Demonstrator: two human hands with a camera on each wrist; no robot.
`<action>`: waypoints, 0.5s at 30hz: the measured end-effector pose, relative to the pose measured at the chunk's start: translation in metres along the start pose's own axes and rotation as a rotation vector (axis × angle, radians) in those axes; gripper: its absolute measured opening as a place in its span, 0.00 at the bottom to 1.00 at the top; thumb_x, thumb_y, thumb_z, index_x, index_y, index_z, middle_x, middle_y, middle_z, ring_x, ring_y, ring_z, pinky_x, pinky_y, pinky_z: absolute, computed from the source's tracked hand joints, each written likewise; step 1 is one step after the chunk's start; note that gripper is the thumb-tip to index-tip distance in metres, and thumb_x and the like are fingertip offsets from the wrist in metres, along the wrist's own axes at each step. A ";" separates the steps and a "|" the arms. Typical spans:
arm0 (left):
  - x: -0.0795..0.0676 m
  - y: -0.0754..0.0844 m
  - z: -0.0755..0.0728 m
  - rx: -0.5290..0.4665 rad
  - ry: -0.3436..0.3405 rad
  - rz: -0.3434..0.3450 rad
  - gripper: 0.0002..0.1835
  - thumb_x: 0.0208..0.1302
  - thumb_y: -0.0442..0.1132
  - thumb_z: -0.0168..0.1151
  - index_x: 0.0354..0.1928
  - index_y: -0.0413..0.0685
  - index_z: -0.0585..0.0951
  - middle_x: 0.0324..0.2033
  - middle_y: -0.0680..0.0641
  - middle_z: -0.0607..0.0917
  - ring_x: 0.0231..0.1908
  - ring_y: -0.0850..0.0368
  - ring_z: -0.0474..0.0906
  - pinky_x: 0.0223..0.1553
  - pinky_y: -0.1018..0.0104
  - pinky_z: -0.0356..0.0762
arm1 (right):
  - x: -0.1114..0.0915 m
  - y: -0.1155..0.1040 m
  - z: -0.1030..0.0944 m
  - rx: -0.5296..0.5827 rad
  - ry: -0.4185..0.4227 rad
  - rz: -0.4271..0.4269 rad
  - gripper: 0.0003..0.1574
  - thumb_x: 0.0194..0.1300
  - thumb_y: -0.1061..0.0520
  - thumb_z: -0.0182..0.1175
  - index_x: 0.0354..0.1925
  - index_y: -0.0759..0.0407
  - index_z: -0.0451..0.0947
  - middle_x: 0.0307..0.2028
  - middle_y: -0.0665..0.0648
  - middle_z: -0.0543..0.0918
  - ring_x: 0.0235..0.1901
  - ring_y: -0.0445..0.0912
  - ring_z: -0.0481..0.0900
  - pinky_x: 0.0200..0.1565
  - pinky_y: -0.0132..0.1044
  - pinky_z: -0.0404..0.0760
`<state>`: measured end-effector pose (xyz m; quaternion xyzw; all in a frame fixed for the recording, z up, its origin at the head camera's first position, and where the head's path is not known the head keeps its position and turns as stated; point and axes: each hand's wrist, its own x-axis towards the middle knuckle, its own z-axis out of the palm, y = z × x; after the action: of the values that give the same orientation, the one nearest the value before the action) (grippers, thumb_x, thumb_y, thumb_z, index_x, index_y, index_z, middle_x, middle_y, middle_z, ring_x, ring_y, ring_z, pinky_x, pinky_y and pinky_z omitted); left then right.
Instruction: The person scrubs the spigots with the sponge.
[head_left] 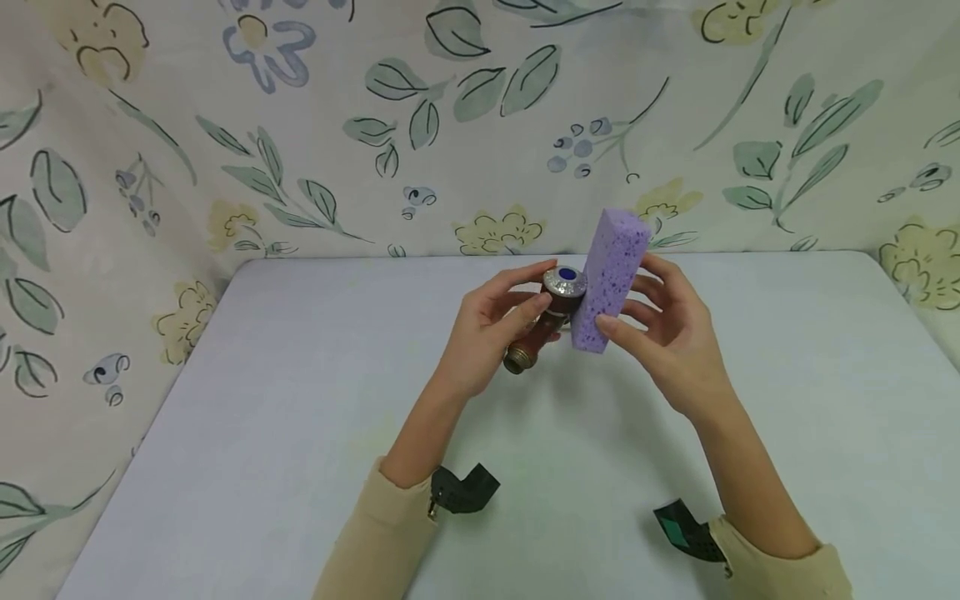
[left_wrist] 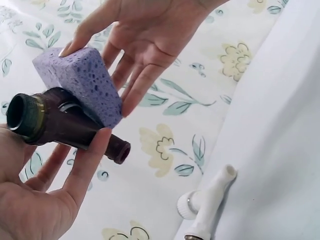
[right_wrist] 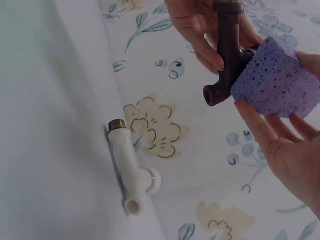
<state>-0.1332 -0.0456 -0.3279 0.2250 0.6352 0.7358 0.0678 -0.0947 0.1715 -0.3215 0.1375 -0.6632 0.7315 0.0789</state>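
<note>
My left hand grips a dark brown tap with a brass-coloured threaded end and a silver knob bearing a blue centre. In my right hand, a purple sponge is pinched between thumb and fingers and held upright. One face of the sponge meets the side of the tap near its knob; both are lifted above the table. From the left wrist, the tap shows its open ends, while the sponge covers the knob side.
A white plastic tap with a brass thread lies near the edge of the white table in both wrist views; in the head view it is mostly hidden. Floral cloth hangs behind the table.
</note>
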 end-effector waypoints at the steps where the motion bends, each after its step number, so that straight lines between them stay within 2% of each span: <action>1: 0.000 0.001 0.000 0.003 -0.002 -0.006 0.23 0.77 0.26 0.57 0.71 0.32 0.74 0.61 0.34 0.79 0.53 0.49 0.84 0.48 0.45 0.91 | 0.000 0.000 0.000 -0.009 0.002 0.000 0.43 0.66 0.78 0.63 0.74 0.59 0.67 0.62 0.57 0.79 0.54 0.46 0.84 0.54 0.30 0.86; 4: -0.001 0.002 -0.001 0.000 -0.001 -0.018 0.25 0.73 0.24 0.62 0.71 0.34 0.75 0.61 0.36 0.79 0.55 0.45 0.83 0.48 0.43 0.90 | 0.000 0.000 0.001 -0.037 0.014 0.005 0.43 0.66 0.78 0.63 0.75 0.59 0.67 0.61 0.57 0.79 0.53 0.45 0.84 0.54 0.29 0.86; 8: -0.002 0.004 0.000 0.003 0.032 -0.019 0.27 0.69 0.23 0.66 0.70 0.36 0.77 0.59 0.37 0.81 0.56 0.45 0.83 0.48 0.47 0.91 | 0.000 0.000 0.003 -0.048 0.016 0.017 0.44 0.65 0.78 0.63 0.74 0.57 0.67 0.61 0.57 0.79 0.52 0.46 0.84 0.53 0.29 0.87; 11: -0.003 0.005 0.001 0.000 0.056 -0.022 0.25 0.69 0.24 0.67 0.68 0.35 0.78 0.58 0.36 0.83 0.55 0.46 0.84 0.48 0.53 0.91 | 0.000 0.000 0.003 -0.055 0.006 0.020 0.44 0.65 0.78 0.63 0.74 0.57 0.68 0.61 0.57 0.79 0.52 0.46 0.84 0.53 0.29 0.87; 15: -0.003 0.007 0.002 -0.010 0.057 -0.039 0.22 0.70 0.24 0.66 0.65 0.33 0.78 0.57 0.34 0.84 0.54 0.47 0.85 0.49 0.53 0.91 | 0.000 0.001 0.002 -0.074 0.012 0.002 0.44 0.64 0.79 0.64 0.74 0.58 0.68 0.60 0.57 0.79 0.52 0.45 0.84 0.52 0.29 0.87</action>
<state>-0.1283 -0.0460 -0.3217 0.1912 0.6373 0.7437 0.0652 -0.0952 0.1693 -0.3219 0.1293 -0.6893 0.7075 0.0870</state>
